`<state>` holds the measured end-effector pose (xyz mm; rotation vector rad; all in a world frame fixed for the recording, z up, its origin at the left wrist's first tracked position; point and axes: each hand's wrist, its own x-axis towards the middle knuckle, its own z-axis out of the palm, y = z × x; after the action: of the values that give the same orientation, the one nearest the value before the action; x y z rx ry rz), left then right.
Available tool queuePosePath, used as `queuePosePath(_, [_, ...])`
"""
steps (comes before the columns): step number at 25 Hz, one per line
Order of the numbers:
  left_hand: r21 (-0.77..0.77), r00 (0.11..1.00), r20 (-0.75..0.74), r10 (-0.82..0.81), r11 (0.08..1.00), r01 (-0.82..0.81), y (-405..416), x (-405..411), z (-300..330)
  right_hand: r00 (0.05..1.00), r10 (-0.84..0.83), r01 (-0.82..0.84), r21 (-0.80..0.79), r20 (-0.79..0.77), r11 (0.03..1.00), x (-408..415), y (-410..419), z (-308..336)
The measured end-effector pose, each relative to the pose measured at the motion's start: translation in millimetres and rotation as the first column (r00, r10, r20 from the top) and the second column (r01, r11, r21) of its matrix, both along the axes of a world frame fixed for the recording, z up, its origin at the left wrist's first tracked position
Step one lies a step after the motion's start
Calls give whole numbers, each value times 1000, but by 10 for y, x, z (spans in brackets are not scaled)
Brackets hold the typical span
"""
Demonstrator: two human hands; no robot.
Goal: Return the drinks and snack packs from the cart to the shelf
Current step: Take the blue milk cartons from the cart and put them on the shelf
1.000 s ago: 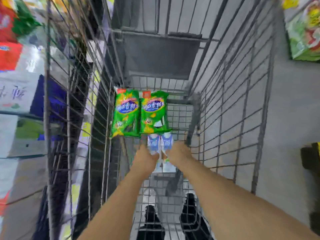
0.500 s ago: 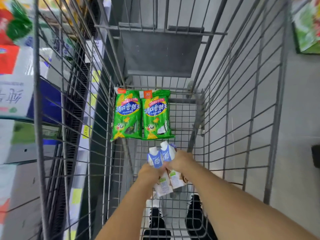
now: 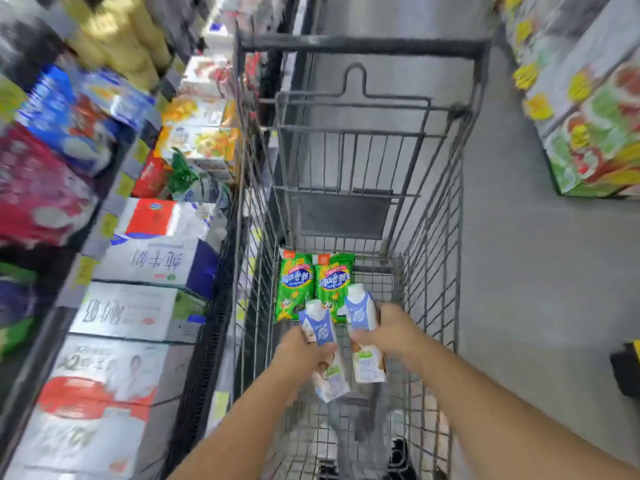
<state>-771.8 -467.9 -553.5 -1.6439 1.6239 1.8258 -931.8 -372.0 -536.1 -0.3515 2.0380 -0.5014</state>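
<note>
A: What's on the left?
B: Shelves [image 3: 114, 282] stacked with blurred cartons, just beside the wire cart [image 3: 360, 50].

A: And inside the cart?
B: Two green snack packs [image 3: 315, 282] lie side by side on its floor at the far end.

A: The hands?
B: Left hand [image 3: 298, 351] is wrapped around one blue-and-white drink carton [image 3: 323, 344]; right hand [image 3: 391, 330] is closed around the other carton [image 3: 363, 327]. Both cartons are raised above the cart floor, tilted, nearly touching.

A: Further right?
B: Bare grey floor, then colourful boxes [image 3: 599, 133].
</note>
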Motion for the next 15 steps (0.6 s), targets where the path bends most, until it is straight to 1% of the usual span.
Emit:
queuePosePath(2, [-49,998,-54,22,999,-25,-150,22,516,1000,-11,11,-120,3,993,-43,-80,436])
queuePosePath(5, [-138,983,-176,55,987,-80,-360,157,1489,998,23,-39,-289,-57,957,-23,-302,1413])
queuePosePath(8, [-235,953,-277,121,954,-189,-460,393,2353,983,138,-175,-411,-118,894,66,-497,2290])
queuePosePath(11, [-332,933,-318,169,902,-277,-404,694,3020,954,225,-296,-509,-196,808,218,-599,2896])
queuePosePath(15, [-440,883,-367,292,782,-441,48,1226,3718,885,374,-464,-594,-278,657,628,-471,3485])
